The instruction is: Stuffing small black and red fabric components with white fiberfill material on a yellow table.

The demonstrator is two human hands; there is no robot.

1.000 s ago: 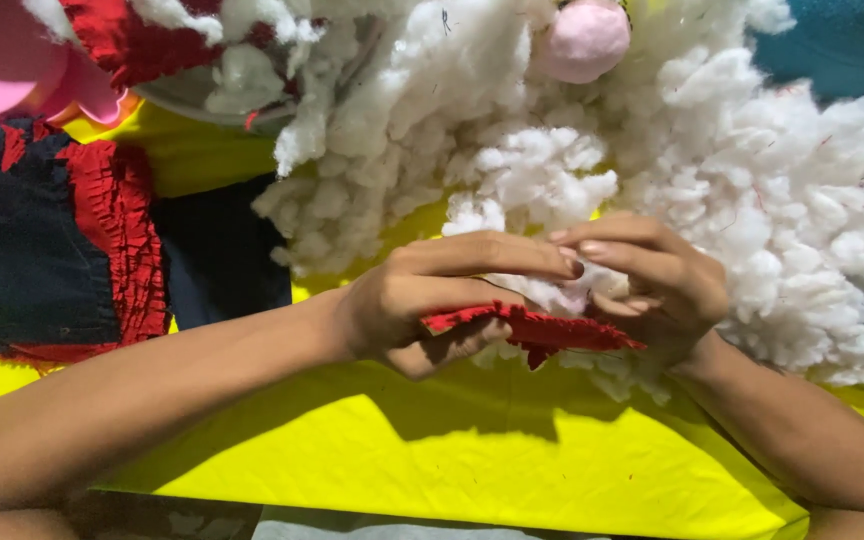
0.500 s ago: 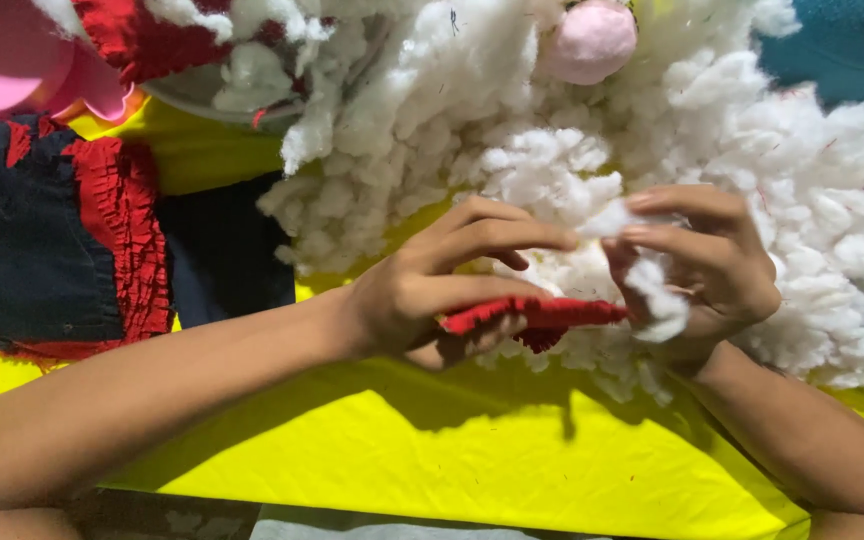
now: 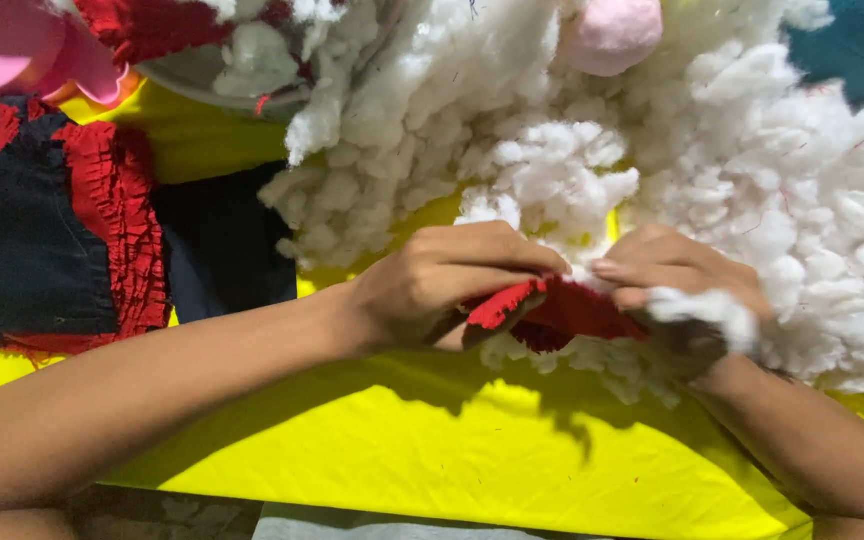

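My left hand [image 3: 442,285] grips the edge of a small red fabric piece [image 3: 552,312], its fingers curled over the top of the opening. My right hand [image 3: 667,280] presses against the same red piece from the right, with a tuft of white stuffing [image 3: 707,308] under its fingers. Both hands hover just above the yellow sheet [image 3: 402,450], at the front edge of a big heap of white stuffing [image 3: 782,200]. The inside of the red piece is hidden by my fingers.
A dark blue cloth with red ruffled trim [image 3: 62,220] lies at the left. A pink ball [image 3: 612,35] rests on top of the stuffing heap. Pink foam shapes [image 3: 12,55] sit at the top left, teal fabric [image 3: 852,45] at the top right.
My right hand, raised half a second ago with stuffing in its fingers, has come back down onto the red piece. My left hand has kept its hold.
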